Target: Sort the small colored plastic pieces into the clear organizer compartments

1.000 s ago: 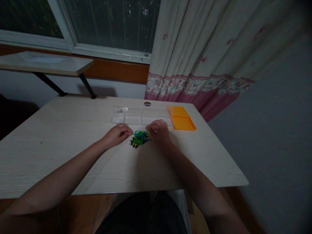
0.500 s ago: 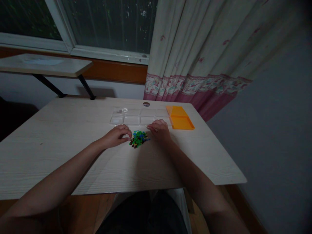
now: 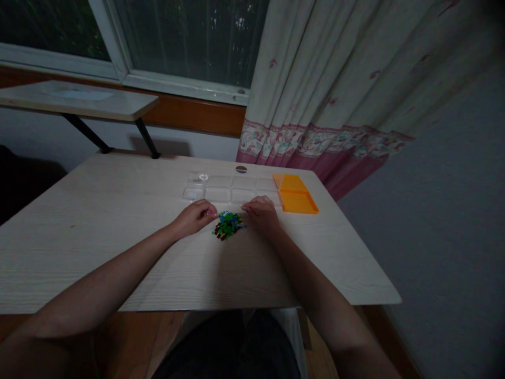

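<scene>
A small heap of tiny coloured pieces (image 3: pixel 228 225), green, blue and dark red, lies on the pale wooden table (image 3: pixel 118 231). My left hand (image 3: pixel 193 217) rests just left of the heap with its fingers curled together. My right hand (image 3: pixel 261 212) rests just right of it, fingers bent down onto the table. Whether either hand pinches a piece is too small to see. A clear plastic box with several compartments (image 3: pixel 229 188) sits just beyond the hands.
An orange lid or tray (image 3: pixel 295 193) lies right of the clear box. A small dark round disc (image 3: pixel 240 169) is near the table's far edge. A second table (image 3: pixel 79 100) stands at the back left under the window. A curtain (image 3: pixel 335 79) hangs at the right.
Both hands stay beside the heap with only slight finger movement. The view has shifted a little as my head moved.
</scene>
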`<state>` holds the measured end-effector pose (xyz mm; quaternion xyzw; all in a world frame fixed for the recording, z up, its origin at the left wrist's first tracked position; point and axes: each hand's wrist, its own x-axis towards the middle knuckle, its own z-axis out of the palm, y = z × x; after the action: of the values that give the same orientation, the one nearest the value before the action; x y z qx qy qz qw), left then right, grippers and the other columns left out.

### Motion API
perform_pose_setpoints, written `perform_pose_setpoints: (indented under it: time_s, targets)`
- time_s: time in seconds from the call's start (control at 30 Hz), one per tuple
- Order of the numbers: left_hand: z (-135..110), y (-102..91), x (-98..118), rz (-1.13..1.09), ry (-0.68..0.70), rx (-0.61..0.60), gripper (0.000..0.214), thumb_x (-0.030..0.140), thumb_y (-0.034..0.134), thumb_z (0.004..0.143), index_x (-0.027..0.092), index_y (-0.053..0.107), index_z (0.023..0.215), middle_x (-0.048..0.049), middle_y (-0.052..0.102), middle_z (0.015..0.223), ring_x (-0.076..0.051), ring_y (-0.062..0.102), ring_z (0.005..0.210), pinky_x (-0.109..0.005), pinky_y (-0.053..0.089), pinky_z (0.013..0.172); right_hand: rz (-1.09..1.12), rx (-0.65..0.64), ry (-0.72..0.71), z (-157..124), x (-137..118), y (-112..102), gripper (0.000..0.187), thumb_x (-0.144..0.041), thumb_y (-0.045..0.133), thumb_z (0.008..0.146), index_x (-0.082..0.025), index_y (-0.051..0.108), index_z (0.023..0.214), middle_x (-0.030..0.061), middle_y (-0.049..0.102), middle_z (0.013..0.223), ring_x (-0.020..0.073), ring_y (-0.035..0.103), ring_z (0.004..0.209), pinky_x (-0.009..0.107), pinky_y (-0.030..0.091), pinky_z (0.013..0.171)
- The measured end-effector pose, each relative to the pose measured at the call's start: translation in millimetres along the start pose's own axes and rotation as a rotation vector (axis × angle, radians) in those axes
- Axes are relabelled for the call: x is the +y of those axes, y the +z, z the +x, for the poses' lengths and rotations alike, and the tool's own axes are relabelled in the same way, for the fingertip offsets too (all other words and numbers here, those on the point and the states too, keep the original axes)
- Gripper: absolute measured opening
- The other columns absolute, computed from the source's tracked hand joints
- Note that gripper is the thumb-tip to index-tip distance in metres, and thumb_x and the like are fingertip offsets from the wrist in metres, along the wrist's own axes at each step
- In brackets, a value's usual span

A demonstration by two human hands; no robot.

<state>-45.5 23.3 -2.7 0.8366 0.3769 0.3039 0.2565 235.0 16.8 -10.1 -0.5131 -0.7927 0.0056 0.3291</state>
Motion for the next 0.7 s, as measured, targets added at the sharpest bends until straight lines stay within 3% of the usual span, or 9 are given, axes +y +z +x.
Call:
perform_pose_setpoints:
  time_s: [0.3, 0.7]
  targets:
    - [1, 2.1, -3, -0.061, -0.019, 0.045, 0.036, 0.044, 0.047, 0.098, 0.018, 0.068, 0.085, -0.0051, 0.065, 0.084, -0.017, 0.060, 0.079, -0.030, 0.046, 0.075, -0.014, -0.066, -0.006, 1, -8, -8, 0.022, -0.033, 0.060, 0.096, -0.022, 0.078, 0.093, 0.0054, 0.071, 0.091, 0.0196, 0.056, 0.093, 0.033, 0.037, 0.087]
    - [3, 4.5, -3, -0.027, -0.048, 0.065, 0.045, 0.044, 0.039, 0.101, 0.018, 0.064, 0.074, -0.0033, 0.062, 0.076, -0.016, 0.059, 0.073, -0.028, 0.045, 0.072, -0.124, -0.310, -0.078, 5, -39, -13, 0.019, -0.022, 0.060, 0.093, -0.027, 0.077, 0.101, 0.0048, 0.070, 0.097, 0.0206, 0.054, 0.097, 0.033, 0.034, 0.085]
